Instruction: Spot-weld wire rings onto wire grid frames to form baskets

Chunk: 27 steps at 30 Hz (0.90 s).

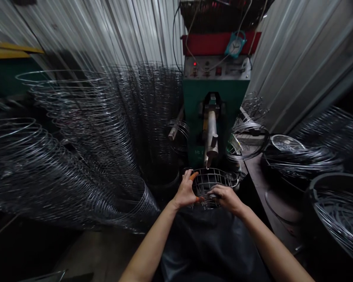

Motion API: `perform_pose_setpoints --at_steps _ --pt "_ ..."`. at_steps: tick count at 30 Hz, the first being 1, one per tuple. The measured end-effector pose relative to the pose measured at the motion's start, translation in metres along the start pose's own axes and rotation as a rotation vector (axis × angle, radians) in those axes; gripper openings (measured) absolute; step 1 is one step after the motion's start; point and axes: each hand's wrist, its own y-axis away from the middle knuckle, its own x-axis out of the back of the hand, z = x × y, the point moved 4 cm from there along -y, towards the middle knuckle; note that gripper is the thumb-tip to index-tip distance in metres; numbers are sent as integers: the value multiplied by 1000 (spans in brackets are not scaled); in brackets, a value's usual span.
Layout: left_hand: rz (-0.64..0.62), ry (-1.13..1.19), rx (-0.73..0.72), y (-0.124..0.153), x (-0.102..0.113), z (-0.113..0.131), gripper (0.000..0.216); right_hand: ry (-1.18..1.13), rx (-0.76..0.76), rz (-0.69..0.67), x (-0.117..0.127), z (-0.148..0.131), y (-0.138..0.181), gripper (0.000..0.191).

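Observation:
A small round wire basket [216, 177] sits under the tip of the welding arm [211, 138] of a green machine [216, 94]. My left hand [186, 192] grips the basket's near left rim, its fingertips capped in orange. My right hand [226, 196] is closed on the basket's near right side. Both forearms reach forward over a dark apron on my lap.
Tall stacks of wire rings [76, 156] fill the left side and lean toward the machine. More wire hoops [302, 156] lie on a bench at right, beside a dark tub [314, 188] holding wire. A blue clock [235, 44] hangs on the machine's red panel.

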Motion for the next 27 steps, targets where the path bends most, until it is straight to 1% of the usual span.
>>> perform_pose_setpoints --at_steps 8,12,16,19,23,25,27 --pt "40 44 -25 -27 0 -9 103 53 32 99 11 12 -18 19" --pt "45 39 -56 -30 0 -7 103 37 37 156 10 14 -15 16" --pt "73 10 -33 -31 -1 -7 102 79 -7 207 6 16 -11 19" --pt "114 -5 -15 -39 1 -9 100 125 -59 252 8 21 -20 21" --pt "157 19 -24 -51 4 -13 95 128 -115 270 13 23 -33 17" --pt "161 31 -18 -52 4 -14 95 55 -151 342 15 22 -30 19" --pt "168 35 7 -50 2 -14 99 -90 -250 475 16 24 -15 30"
